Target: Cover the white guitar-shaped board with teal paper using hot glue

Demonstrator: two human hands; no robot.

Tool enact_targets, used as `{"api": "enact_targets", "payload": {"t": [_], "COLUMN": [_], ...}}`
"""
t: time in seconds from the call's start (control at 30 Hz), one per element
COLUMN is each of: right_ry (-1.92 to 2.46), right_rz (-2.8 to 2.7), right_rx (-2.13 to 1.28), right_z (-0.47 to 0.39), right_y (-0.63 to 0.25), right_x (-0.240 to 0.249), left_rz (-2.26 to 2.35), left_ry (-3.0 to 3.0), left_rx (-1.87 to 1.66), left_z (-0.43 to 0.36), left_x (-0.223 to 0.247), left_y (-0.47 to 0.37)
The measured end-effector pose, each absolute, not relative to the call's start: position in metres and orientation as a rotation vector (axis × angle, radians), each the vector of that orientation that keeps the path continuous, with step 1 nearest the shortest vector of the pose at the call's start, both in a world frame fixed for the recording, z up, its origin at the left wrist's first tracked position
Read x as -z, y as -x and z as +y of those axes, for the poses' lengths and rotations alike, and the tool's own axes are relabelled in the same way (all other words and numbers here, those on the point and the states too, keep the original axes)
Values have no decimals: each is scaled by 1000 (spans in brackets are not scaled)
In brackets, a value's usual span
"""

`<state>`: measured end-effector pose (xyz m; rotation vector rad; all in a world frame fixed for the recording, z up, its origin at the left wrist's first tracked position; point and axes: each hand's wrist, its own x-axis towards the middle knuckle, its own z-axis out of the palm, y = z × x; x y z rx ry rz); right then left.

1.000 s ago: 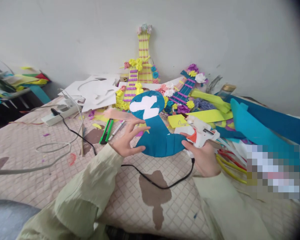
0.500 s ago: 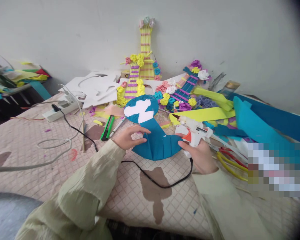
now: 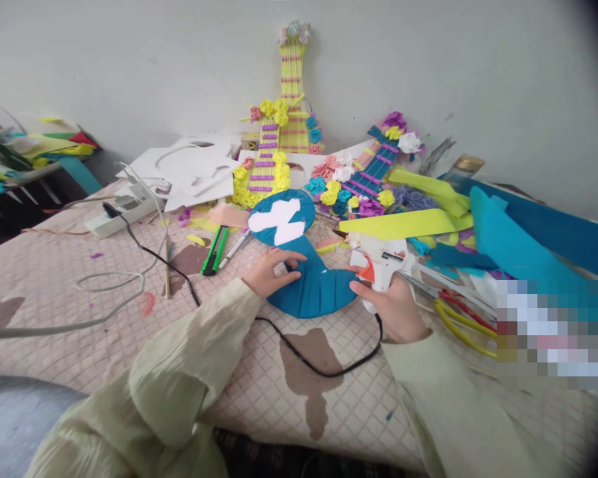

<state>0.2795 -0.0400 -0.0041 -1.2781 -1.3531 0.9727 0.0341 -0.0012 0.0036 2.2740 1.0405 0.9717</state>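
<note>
Right of the green plastic box cutter (image 3: pixel 214 251), a two-lobed board covered in blue paper (image 3: pixel 316 282) is spanning both hands. The left hand (image 3: pixel 268 273) is touching it, thumb and forefinger slightly apart; the right hand (image 3: pixel 401 312), farther from the cutter, is clamping a white, orange-triggered glue gun (image 3: pixel 383 257). Covering is looking mostly done; one bare white patch (image 3: pixel 288 224) is apparently remaining.

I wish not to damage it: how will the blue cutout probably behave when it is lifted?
The blue cutout seems light, looking thin and flat. It may bend along the lines across its wide lower part. Its narrower middle could flex too.
</note>
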Motion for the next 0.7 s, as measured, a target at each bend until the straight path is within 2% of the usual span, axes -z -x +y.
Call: {"api": "enact_targets", "payload": {"t": [0.37,0.7], "right_ry": [1325,1326], "right_rz": [-1374,-1332], "right_rx": [-995,-1036], "right_z": [-43,-41], "right_y": [-277,-277], "right_x": [-2,1], "left_rz": [1050,1241], "left_ry": [-2274,-2207], "left_rx": [-1025,-1085], "left_z": [-5,-8], "left_x": [5,4], "left_y": [-44,-48]}}
